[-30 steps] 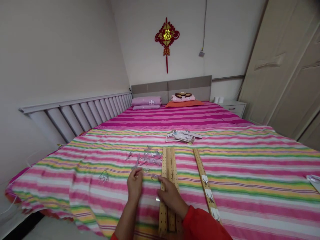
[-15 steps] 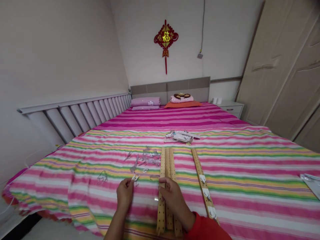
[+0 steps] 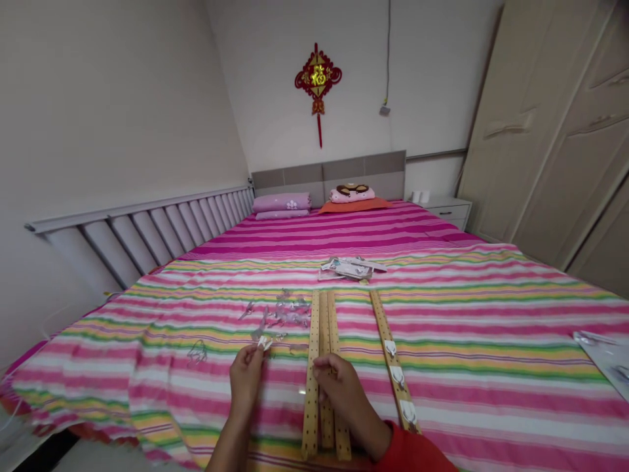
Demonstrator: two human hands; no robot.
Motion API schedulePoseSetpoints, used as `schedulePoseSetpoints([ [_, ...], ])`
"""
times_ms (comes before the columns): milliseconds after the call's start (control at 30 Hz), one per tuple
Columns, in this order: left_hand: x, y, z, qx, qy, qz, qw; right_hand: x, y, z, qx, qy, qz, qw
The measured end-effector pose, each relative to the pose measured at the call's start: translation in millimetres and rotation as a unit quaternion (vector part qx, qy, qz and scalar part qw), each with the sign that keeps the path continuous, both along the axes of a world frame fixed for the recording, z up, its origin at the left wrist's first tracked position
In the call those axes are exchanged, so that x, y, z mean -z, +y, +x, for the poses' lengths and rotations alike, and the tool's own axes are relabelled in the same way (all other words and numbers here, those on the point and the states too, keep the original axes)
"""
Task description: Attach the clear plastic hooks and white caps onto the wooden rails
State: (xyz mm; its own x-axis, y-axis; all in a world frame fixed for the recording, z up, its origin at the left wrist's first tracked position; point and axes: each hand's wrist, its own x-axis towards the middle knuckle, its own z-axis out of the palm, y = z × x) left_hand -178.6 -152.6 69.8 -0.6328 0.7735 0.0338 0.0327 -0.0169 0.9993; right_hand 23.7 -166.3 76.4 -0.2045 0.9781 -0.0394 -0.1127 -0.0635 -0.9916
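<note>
My left hand (image 3: pixel 247 377) pinches a small white adhesive hook (image 3: pixel 265 342) between thumb and fingertips, just above the bed. Over three wooden strips with rows of holes (image 3: pixel 311 367), my right hand (image 3: pixel 339 387) has its fingers curled and thumb and forefinger together; whether anything is between them I cannot make out. To the right lies a separate perforated wooden strip (image 3: pixel 379 311) bearing white hooks (image 3: pixel 398 376) in a row. Several loose clear-wrapped pieces (image 3: pixel 287 311) are scattered beyond my left hand.
Everything lies on a striped bedspread (image 3: pixel 466 341). A pile of white and clear packaging (image 3: pixel 351 267) sits farther back, a clear packet (image 3: pixel 602 357) at the right. Thin crumpled film (image 3: pixel 197 354) lies left. Pillows (image 3: pixel 282 202) and a headboard (image 3: pixel 363 172) are at the far end.
My left hand has raised the white hook slightly and turned it. My right hand's fingertips have moved from the left strip's edge to above the strips. The view has shifted a little.
</note>
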Motion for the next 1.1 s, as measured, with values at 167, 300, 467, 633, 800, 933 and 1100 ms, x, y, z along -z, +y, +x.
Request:
schedulePoseSetpoints([
  [167, -3.8, -11, 44, 0.066, -0.132, 0.007, 0.989, -7.1, 5, -16, 0.017, 0.062, -0.069, 0.996],
  [300, -3.4, -21, 77, 0.115, -0.115, 0.015, 0.987, -11.0, 6, -19, 0.005, 0.118, -0.100, 0.988],
  [467, -0.8, -24, 101, 0.159, -0.101, 0.021, 0.982, -2.5, 8, -8, 0.053, 0.143, -0.103, 0.983],
  [633, -7.5, -23, 108, 0.169, -0.073, 0.017, 0.983, 0.7, 6, 3, 0.072, 0.149, -0.106, 0.981],
  [800, -18.4, -20, 107, 0.148, -0.035, 0.005, 0.988, -3.2, 3, 13, 0.079, 0.130, -0.095, 0.984],
  [933, -21.3, -17, 112, 0.147, -0.026, 0.013, 0.989, -6.2, 0, 20, 0.092, 0.130, -0.101, 0.982],
  [1100, -22.7, -16, 119, 0.110, -0.008, 0.020, 0.994, -7.7, -3, 22, 0.105, 0.127, -0.097, 0.982],
])
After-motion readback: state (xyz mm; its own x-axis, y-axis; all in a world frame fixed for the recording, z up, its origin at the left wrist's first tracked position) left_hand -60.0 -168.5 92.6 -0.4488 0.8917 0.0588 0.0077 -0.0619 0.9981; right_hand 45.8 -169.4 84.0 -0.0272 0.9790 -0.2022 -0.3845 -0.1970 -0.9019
